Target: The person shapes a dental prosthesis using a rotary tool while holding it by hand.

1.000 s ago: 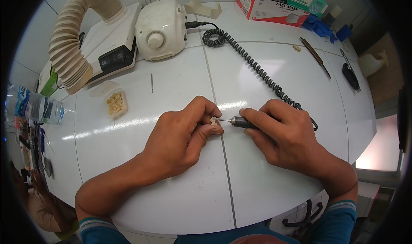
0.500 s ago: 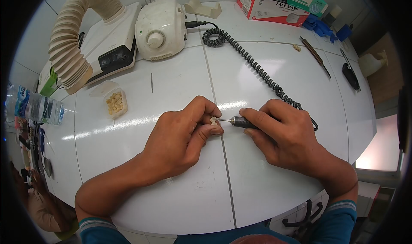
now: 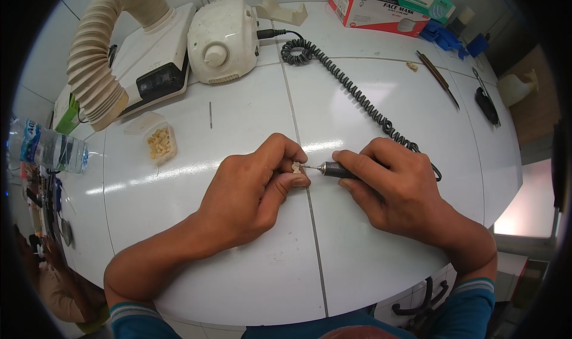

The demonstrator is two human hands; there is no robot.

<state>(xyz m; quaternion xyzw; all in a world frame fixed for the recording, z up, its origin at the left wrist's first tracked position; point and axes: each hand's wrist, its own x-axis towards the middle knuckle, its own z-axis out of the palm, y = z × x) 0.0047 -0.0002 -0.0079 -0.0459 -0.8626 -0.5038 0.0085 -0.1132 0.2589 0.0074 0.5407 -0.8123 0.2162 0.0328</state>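
Note:
Between the thumb and fingers of my left hand (image 3: 253, 187) is a small off-white tooth-like piece (image 3: 296, 167), partly covered by the fingertips. My right hand (image 3: 393, 190) grips a dark rotary handpiece (image 3: 338, 170) like a pen. Its thin metal bur (image 3: 311, 167) points left and meets the piece, or lies very close to it; the exact contact is hidden. A coiled black cord (image 3: 357, 95) runs from near my right hand back to a cream control box (image 3: 221, 44) with a round knob.
A small open container (image 3: 173, 148) of yellowish tooth-like pieces stands at left, near a loose bur (image 3: 210, 115). Behind are a ribbed hose (image 3: 89, 59) and face mask boxes (image 3: 381, 11). A water bottle (image 3: 53, 148) lies far left; a carving tool (image 3: 440, 80) lies right.

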